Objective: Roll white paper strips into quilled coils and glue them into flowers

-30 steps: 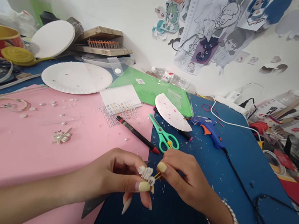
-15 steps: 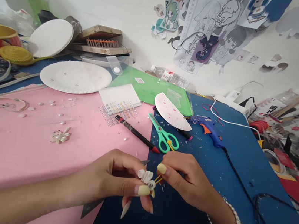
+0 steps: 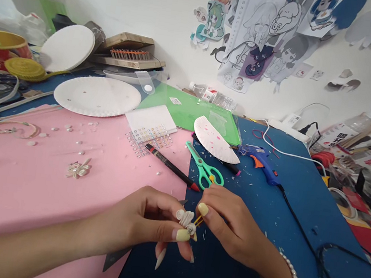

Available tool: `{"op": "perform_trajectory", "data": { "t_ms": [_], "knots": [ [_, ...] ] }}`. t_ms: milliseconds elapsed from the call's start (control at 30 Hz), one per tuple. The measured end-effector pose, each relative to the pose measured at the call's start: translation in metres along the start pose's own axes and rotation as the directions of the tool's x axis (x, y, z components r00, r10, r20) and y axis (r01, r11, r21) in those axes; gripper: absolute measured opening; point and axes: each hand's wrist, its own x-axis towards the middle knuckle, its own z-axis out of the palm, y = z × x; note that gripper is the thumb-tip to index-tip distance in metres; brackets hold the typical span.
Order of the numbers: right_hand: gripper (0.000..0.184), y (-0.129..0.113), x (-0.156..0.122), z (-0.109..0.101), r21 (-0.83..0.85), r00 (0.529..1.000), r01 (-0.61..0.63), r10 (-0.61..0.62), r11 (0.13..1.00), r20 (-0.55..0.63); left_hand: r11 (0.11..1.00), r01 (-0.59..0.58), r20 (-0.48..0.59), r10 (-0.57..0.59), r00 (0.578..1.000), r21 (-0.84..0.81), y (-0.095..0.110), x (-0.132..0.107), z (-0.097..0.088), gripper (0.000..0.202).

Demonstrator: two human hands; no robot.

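Note:
My left hand (image 3: 150,222) pinches a small white curled ornament (image 3: 186,219) between thumb and index finger, its other fingers hanging below. Rolled spirals show at the ornament's ends. Close on the right, my right hand (image 3: 230,224) is closed on a thin yellow two-pronged piece (image 3: 199,221), perhaps tweezers; its upper part is hidden in the fingers. The prongs reach down to the ornament's right end. Beyond the hands lie green-handled scissors (image 3: 205,167) and a black marker with a red end (image 3: 170,167). A grey pointed sheet (image 3: 115,258) lies partly under my left hand.
A blue glue gun (image 3: 261,164) with a black cord lies at right. A folded paper plate (image 3: 216,140), a gem sticker sheet (image 3: 150,138) and a white plate (image 3: 97,96) lie farther back. A white flower ornament (image 3: 78,168) and scattered beads rest on the pink sheet (image 3: 40,196).
The whole view has shifted slightly. Both hands keep their grips, and the yellow prongs stay at the white ornament's right end.

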Motion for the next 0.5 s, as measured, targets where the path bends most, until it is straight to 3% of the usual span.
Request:
{"op": "perform_trajectory", "data": {
  "t_ms": [333, 400, 500],
  "knots": [
    [0.031, 0.005, 0.0, 0.0, -0.017, 0.999, -0.021, 0.022, 1.0, 0.024, 0.998, 0.014, 0.095, -0.008, 0.995, -0.067, 0.004, -0.006, 0.002, 0.006],
    [0.033, 0.011, 0.0, -0.002, 0.009, 0.998, -0.051, 0.051, 0.999, -0.031, 0.996, -0.008, 0.104, 0.017, 0.994, -0.083, 0.005, -0.008, 0.003, 0.006],
    [0.036, 0.017, -0.002, -0.006, 0.147, 0.972, -0.114, 0.141, 0.983, -0.186, 0.999, -0.044, 0.013, 0.044, 0.999, -0.027, 0.003, -0.008, 0.002, 0.005]
  ]
}}
